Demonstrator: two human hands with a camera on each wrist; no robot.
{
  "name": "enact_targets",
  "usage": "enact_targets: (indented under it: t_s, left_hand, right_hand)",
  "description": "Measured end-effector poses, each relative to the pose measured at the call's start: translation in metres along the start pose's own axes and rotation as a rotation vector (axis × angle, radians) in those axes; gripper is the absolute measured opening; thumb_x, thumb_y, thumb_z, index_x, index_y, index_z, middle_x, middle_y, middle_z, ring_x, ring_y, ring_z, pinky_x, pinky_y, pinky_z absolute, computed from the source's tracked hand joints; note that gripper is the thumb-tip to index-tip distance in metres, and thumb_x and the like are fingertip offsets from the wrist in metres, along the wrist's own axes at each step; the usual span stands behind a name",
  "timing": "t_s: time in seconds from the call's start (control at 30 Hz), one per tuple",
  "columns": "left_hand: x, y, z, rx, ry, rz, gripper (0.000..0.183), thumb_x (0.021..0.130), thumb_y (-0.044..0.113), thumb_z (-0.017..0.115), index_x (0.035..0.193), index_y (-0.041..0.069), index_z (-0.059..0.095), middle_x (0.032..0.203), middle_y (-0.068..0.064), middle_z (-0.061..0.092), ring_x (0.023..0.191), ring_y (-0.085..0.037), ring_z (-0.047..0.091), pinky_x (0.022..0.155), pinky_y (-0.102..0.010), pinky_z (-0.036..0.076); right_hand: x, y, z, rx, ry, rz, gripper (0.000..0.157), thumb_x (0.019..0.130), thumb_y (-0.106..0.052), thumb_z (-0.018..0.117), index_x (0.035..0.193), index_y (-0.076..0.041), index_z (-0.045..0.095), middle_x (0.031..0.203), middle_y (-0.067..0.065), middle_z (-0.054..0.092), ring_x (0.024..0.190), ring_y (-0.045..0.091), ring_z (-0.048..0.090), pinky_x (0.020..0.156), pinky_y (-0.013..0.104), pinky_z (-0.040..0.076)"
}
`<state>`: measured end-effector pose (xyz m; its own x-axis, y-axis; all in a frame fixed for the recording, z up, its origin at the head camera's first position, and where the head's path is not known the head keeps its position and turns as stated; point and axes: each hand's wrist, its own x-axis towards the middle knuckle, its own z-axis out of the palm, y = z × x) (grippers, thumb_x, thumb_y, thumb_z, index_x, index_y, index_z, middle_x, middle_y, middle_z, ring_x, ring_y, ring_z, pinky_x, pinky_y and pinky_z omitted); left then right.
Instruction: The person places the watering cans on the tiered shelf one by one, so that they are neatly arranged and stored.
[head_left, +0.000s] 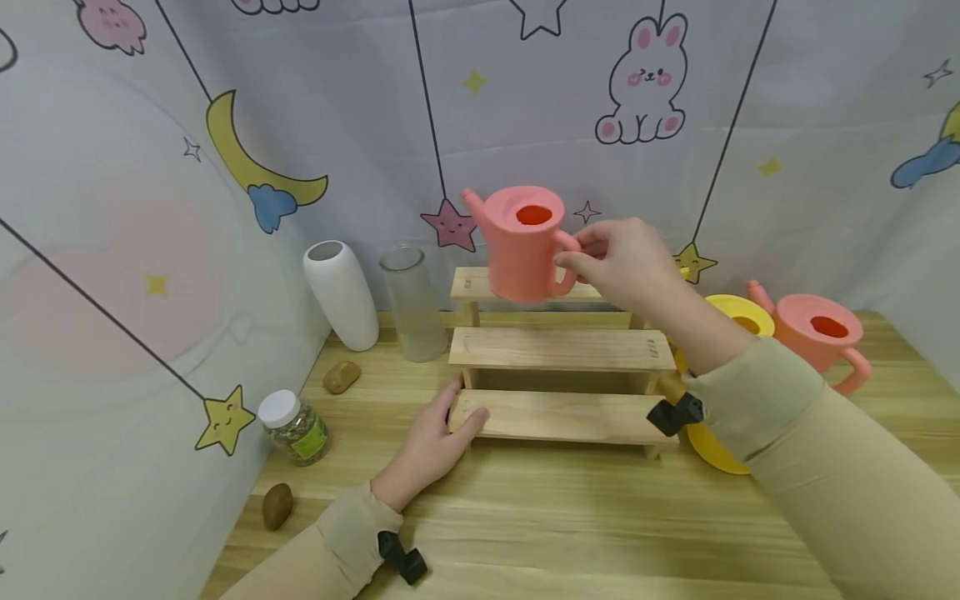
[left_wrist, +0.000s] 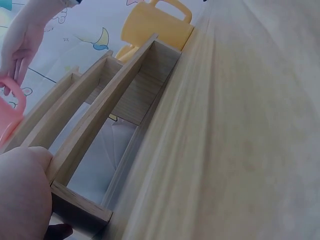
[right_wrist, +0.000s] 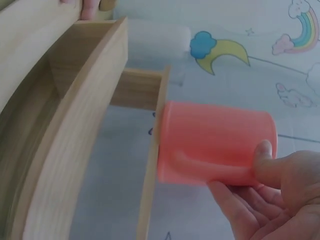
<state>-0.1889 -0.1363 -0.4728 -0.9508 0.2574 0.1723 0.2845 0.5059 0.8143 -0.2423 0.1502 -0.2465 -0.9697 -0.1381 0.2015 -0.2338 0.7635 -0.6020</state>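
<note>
My right hand (head_left: 626, 258) pinches the handle of a pink watering can (head_left: 517, 250), its spout pointing left. The can is upright at the top tier of a three-step wooden stand (head_left: 562, 348). In the right wrist view the can's base (right_wrist: 167, 142) is right at the top board, with the thumb and fingers of my right hand (right_wrist: 280, 185) around the handle. My left hand (head_left: 431, 437) grips the left end of the lowest step, thumb on top and fingers behind. The left wrist view shows this hand (left_wrist: 25, 190) against the board's end.
Right of the stand are a second pink watering can (head_left: 813, 333) and a yellow one (head_left: 738, 308), partly behind my right arm. On the left stand a white vase (head_left: 345, 300), a glass vase (head_left: 412, 308), a lidded jar (head_left: 296, 429) and two brown stones (head_left: 342, 377).
</note>
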Motion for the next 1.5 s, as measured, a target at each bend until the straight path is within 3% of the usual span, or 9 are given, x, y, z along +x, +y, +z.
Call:
enact_targets:
  t_s: [0.37, 0.7, 0.83, 1.07, 1.33, 1.5]
  left_hand:
    - [-0.001, 0.002, 0.002, 0.013, -0.003, -0.013, 0.078, 0.098, 0.057, 0.061, 0.162, 0.024, 0.032, 0.157, -0.002, 0.051, 0.141, -0.022, 0.052, 0.114, -0.047, 0.046]
    - [-0.001, -0.001, 0.007, -0.001, -0.002, -0.019, 0.079, 0.098, 0.057, 0.062, 0.162, 0.023, 0.030, 0.154, -0.003, 0.053, 0.137, -0.019, 0.056, 0.112, -0.045, 0.049]
    - [-0.001, -0.002, 0.008, -0.005, 0.001, -0.009, 0.079, 0.098, 0.056, 0.062, 0.162, 0.024, 0.030, 0.154, -0.005, 0.054, 0.136, -0.019, 0.057, 0.111, -0.045, 0.049]
    - [0.000, -0.002, 0.006, 0.011, 0.007, -0.010, 0.080, 0.097, 0.058, 0.061, 0.162, 0.022, 0.031, 0.154, -0.005, 0.053, 0.137, -0.020, 0.056, 0.112, -0.045, 0.049]
    - [0.000, -0.002, 0.004, 0.009, 0.002, -0.007, 0.079, 0.098, 0.057, 0.062, 0.162, 0.022, 0.031, 0.157, -0.004, 0.050, 0.140, -0.021, 0.053, 0.113, -0.045, 0.047]
    - [0.000, -0.003, 0.004, 0.012, 0.007, 0.000, 0.079, 0.098, 0.056, 0.062, 0.162, 0.021, 0.031, 0.158, -0.004, 0.049, 0.141, -0.022, 0.053, 0.114, -0.046, 0.047]
  right_hand:
    - [0.019, -0.011, 0.015, 0.022, -0.016, 0.054, 0.043, 0.095, -0.047, 0.070, 0.122, -0.014, 0.071, 0.112, 0.007, 0.076, 0.099, 0.024, 0.067, 0.075, 0.035, 0.054]
    - [0.020, -0.009, 0.023, 0.026, 0.028, 0.040, 0.041, 0.096, -0.044, 0.070, 0.124, -0.014, 0.069, 0.113, 0.006, 0.075, 0.102, 0.024, 0.066, 0.081, 0.040, 0.058]
    - [0.015, -0.007, 0.019, 0.028, 0.015, 0.045, 0.052, 0.095, -0.054, 0.067, 0.130, -0.015, 0.065, 0.122, 0.006, 0.073, 0.111, 0.025, 0.068, 0.089, 0.045, 0.059]
    - [-0.011, 0.007, -0.002, 0.027, 0.028, 0.040, 0.075, 0.093, -0.071, 0.055, 0.146, -0.019, 0.052, 0.137, 0.007, 0.068, 0.122, 0.027, 0.067, 0.096, 0.052, 0.056]
    - [-0.058, 0.036, -0.021, 0.028, 0.112, 0.009, 0.075, 0.094, -0.069, 0.056, 0.151, -0.021, 0.046, 0.139, 0.005, 0.067, 0.123, 0.030, 0.068, 0.099, 0.055, 0.056]
    - [-0.088, 0.065, -0.030, 0.000, 0.147, 0.019, 0.073, 0.097, -0.061, 0.058, 0.156, -0.023, 0.040, 0.145, 0.011, 0.061, 0.129, 0.040, 0.062, 0.102, 0.061, 0.050]
